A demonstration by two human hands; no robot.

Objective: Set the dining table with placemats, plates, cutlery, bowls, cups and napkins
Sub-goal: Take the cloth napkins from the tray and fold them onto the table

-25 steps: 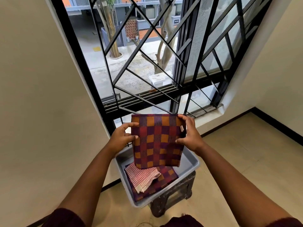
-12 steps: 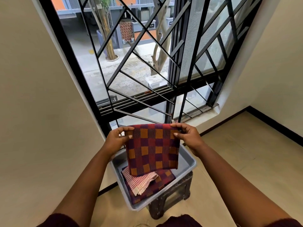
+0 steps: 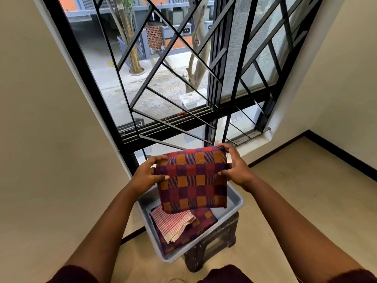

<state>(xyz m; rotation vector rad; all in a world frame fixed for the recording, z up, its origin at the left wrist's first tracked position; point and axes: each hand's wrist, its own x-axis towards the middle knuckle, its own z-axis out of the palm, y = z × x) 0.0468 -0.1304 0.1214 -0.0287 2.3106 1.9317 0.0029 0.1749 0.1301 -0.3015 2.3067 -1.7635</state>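
A folded placemat [image 3: 192,180], checked in red, orange and purple, hangs above a grey tray [image 3: 234,203]. My left hand [image 3: 148,176] grips its upper left corner and my right hand [image 3: 234,168] grips its upper right edge. In the tray lie a red-and-white checked napkin [image 3: 171,222] and, under it, more checked placemats [image 3: 204,219] of the same pattern. The held placemat hides the far part of the tray.
The tray rests on a dark stool [image 3: 214,248] on the pale floor. Right behind it rises a barred window [image 3: 183,78] with a black frame. A cream wall [image 3: 51,139] stands close on the left, and open floor [image 3: 306,190] extends to the right.
Both hands have lowered the placemat slightly toward the tray and tilted its top edge back, so it now hangs more slanted. The tray's contents have not moved.
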